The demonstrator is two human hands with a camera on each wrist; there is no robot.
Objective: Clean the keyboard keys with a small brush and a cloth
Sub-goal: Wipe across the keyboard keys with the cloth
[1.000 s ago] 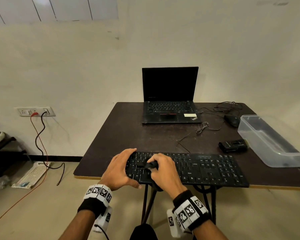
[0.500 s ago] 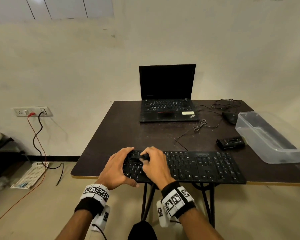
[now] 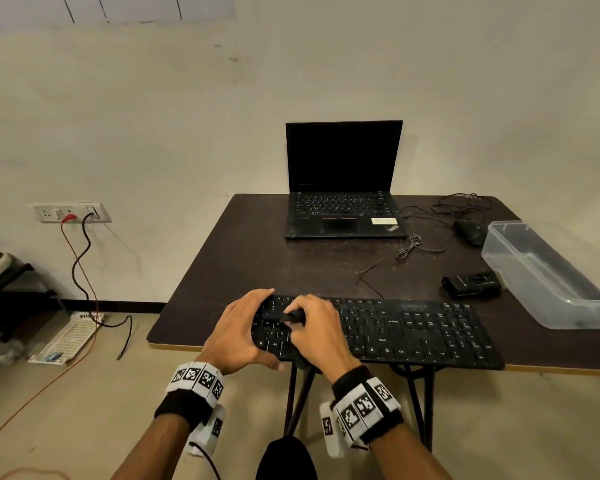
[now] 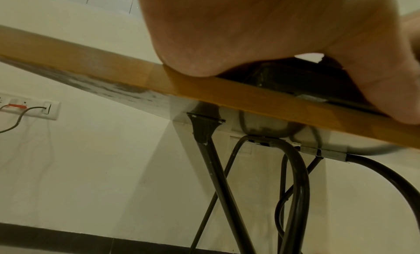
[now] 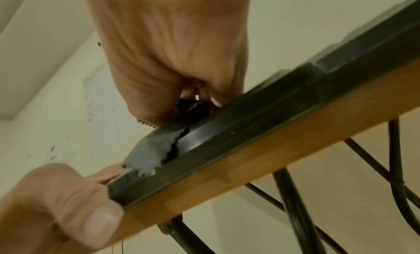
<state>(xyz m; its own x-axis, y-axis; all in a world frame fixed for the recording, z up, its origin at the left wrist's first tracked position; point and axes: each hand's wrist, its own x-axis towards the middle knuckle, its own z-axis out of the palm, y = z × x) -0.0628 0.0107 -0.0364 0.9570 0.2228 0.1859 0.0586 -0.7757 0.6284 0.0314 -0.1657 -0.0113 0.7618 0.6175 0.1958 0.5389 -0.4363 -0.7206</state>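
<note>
A black keyboard lies along the near edge of the dark table. My left hand grips the keyboard's left end, thumb at the front edge and fingers curled over the far side. My right hand is fisted round a dark cloth and presses it on the left-side keys. In the right wrist view the cloth shows a zigzag edge draped over the keyboard's front rim, with my left thumb beside it. The left wrist view shows my palm over the keyboard's end.
An open black laptop stands at the table's back. A mouse with loose cables, a small black device and a clear plastic tub sit on the right. Black metal table legs stand below the near edge.
My right hand with the cloth has slid a little away from me, toward the far key rows at the keyboard's left end. The left hand keeps its grip.
</note>
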